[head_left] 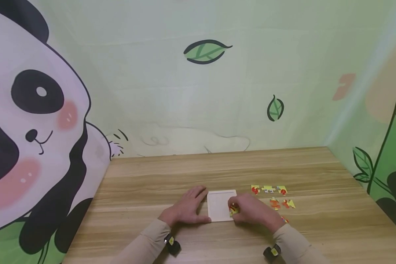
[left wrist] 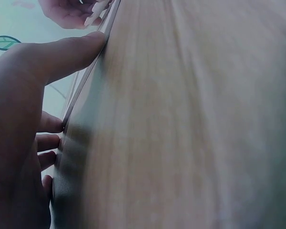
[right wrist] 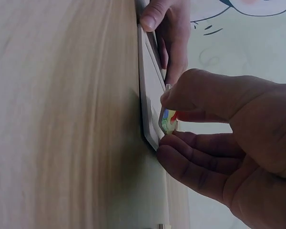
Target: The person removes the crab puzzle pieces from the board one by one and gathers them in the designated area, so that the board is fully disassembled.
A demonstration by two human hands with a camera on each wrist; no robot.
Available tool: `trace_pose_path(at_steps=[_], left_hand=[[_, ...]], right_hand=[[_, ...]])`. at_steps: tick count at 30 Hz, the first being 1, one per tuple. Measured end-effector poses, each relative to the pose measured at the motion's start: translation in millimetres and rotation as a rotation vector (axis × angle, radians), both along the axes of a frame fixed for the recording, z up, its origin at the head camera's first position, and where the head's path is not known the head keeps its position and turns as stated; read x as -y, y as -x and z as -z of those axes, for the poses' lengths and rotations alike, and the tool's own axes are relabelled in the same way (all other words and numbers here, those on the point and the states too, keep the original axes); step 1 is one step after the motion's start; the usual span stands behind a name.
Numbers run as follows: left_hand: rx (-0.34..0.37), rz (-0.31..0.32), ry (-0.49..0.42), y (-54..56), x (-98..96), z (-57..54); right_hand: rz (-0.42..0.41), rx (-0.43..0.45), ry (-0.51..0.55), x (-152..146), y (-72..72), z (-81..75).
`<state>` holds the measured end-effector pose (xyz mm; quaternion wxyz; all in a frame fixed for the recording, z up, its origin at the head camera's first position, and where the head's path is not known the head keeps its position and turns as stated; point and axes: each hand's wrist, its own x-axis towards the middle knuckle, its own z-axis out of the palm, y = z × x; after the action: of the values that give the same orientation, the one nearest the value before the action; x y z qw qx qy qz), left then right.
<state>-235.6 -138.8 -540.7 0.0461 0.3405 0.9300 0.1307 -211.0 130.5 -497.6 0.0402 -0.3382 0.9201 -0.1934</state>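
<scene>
A white puzzle tray (head_left: 219, 207) with a raised rim lies flat on the wooden table. My left hand (head_left: 192, 207) rests at its left side, fingers spread, thumb touching the near left corner. In the left wrist view the thumb (left wrist: 81, 52) lies along the tray's edge. Over the tray's right part, my right hand (head_left: 252, 211) pinches a colourful jigsaw piece (head_left: 233, 209) between thumb and fingers. The right wrist view shows that jigsaw piece (right wrist: 168, 119) tilted up from the tray (right wrist: 150, 90), with the other fingertips at the tray's edge.
Several loose yellow and red jigsaw pieces (head_left: 268, 189) lie in rows right of the tray. One more piece (head_left: 285, 219) is partly hidden by the right forearm. Behind the wooden table (head_left: 145, 176) hangs a printed backdrop (head_left: 145, 73) with a panda and leaves.
</scene>
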Motion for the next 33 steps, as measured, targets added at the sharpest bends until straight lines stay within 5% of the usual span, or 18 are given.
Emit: trace_pose_path(at_steps=[21, 33], left_hand=[[0.007, -0.005, 0.006, 0.8, 0.2, 0.7], [0.026, -0.006, 0.004, -0.7, 0.5, -1.4]], right_hand=[[0.022, 0.092, 0.066, -11.9, -1.5, -6.3], [0.038, 0.052, 0.064, -24.3, -0.6, -9.7]])
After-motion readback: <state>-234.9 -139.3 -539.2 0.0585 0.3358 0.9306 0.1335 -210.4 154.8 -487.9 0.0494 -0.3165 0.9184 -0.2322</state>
